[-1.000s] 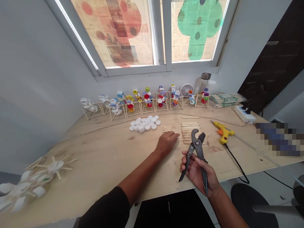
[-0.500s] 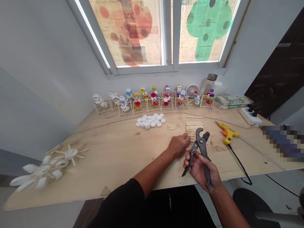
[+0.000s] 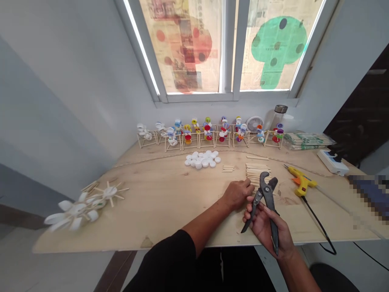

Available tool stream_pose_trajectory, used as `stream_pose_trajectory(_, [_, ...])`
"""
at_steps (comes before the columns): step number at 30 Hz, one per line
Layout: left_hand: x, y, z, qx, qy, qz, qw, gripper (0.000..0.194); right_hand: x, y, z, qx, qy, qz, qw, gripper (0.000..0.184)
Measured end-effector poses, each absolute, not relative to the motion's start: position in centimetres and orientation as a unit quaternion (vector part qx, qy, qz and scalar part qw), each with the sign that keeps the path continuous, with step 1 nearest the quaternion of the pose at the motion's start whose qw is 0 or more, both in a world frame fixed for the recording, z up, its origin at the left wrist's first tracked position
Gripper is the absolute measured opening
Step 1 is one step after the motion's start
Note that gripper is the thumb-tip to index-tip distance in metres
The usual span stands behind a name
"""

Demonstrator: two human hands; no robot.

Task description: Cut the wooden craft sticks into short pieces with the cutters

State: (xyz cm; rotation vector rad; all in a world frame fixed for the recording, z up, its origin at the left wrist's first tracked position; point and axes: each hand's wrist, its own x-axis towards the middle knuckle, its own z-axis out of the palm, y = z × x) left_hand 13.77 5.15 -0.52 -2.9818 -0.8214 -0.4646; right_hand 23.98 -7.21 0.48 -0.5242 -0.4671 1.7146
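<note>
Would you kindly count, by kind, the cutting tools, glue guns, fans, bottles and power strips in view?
Cutting tool: 1
Glue gun: 1
Fan: 1
Bottle: 1
Power strip: 1
Total: 5

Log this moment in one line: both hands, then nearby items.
left hand: at edge of wooden sticks | right hand: holding pipe cutter, handles spread | nearby: white caps, yellow glue gun

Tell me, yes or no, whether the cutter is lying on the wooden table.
No, the cutter is held in the person's right grip.
</note>
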Motion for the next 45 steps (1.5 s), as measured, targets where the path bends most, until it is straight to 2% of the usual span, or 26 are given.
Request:
stream_pose_trajectory(9, [13.7,5.3,-0.6,-0.951,-0.271,-0.152,0.006,0.009,23.8,-7.4,0.3,-0.215,-0.209,0.74,0.602,0.028])
stream_pose_trajectory(18, [14.0,5.3,-0.6,-0.929,-0.305,-0.191,-0.086,0.007,23.6,-7.5,0.5,-0.214,-0.227,0.739,0.597,0.026])
stream_pose_trajectory(24, [11.1,4.7,0.3,-0.859,-0.372,-0.28,-0.212,0.008,23.5,-7.7,0.7,-0.228,-0.243,0.738,0.587,0.027])
stream_pose_trajectory(29, [6.2,4.1,0.8,-0.746,-0.439,-0.346,-0.362,0.018,23.4,-7.8,0.5,-0.259,-0.256,0.709,0.604,0.034])
stream_pose_trajectory(36, [3.2,0.7,0.3,-0.595,-0.425,-0.347,-0.587,0.029,21.9,-6.7,1.0,-0.354,-0.29,0.642,0.615,0.034])
stream_pose_trajectory(41, [3.1,-0.3,0.9,-0.484,-0.403,-0.337,-0.7,0.03,20.2,-5.5,1.8,-0.378,-0.313,0.592,0.639,0.03])
stream_pose_trajectory(45, [3.3,-0.3,1.3,-0.445,-0.402,-0.323,-0.732,0.023,19.4,-5.1,2.1,-0.381,-0.343,0.583,0.63,0.034])
